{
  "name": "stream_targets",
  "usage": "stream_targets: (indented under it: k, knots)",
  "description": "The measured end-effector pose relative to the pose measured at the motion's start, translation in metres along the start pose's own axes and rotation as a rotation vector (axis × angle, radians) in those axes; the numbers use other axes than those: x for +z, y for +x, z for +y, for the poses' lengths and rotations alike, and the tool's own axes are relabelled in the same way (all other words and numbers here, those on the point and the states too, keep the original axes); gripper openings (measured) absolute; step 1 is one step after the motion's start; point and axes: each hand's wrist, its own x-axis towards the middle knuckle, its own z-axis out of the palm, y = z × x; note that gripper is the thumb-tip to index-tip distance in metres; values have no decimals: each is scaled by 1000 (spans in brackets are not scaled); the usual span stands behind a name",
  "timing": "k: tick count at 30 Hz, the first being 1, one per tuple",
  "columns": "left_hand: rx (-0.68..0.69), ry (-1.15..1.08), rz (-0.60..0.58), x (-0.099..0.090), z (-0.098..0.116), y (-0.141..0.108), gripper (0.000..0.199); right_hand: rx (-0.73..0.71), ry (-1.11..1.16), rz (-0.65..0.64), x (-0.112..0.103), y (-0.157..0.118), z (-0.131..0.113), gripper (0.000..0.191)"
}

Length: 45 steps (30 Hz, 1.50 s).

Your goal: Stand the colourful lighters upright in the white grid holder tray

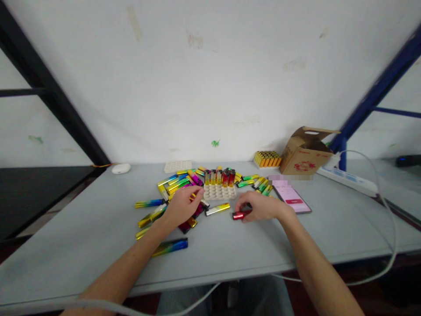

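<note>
Shows, at left, loose lighters [177,185] partly covered by the left hand [184,204], with fingers curled beside the tray and grip contents not determinable. Shows, at centre, upright lighters [226,178] at the rear of the white tray [219,193]. Grips a red lighter [239,215] between closed fingers of the right hand [259,205], left of the phone [293,198].

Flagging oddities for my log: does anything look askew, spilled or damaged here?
Loose lighters lie jumbled beside the front tray, at odds with the upright lighters in it. The wall bears a green mark and brownish stains.
</note>
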Motion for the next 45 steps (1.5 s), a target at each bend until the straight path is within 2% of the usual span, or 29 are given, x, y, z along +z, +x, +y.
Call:
stream_targets:
  k: [4,6,10,12,17,19,23,29,32,36,45]
  knots:
    - [1,1,-3,0,-1,0,35,-3,67,-87,3,7,-2,17]
    - [2,-3,-2,0,-2,1,35,-8,139,-55,2,9,-2,14]
    - [4,-12,1,-1,-1,1,35,-84,229,189,-3,9,-4,16]
    - [2,-19,2,-1,-1,1,35,-85,346,299,-4,10,-7,21]
    - [7,-18,4,-1,-1,1,35,-64,899,399,4,20,-11,29]
    - [12,-20,1,0,-2,1,35,-46,1091,397,10,26,-11,31]
    - [23,-47,-7,1,-3,1,34,-6,1270,403,15,35,-11,33]
    - [34,-81,-45,0,2,0,32,28,1543,193,13,35,-11,50]
    - [40,-75,-51,0,3,0,32,5,1592,107,12,32,-10,54]
    - [43,-80,-48,0,2,0,32,-5,1614,65,12,31,-9,56]
    - [43,-66,-68,-1,3,0,33,37,1629,161,13,35,-4,56]
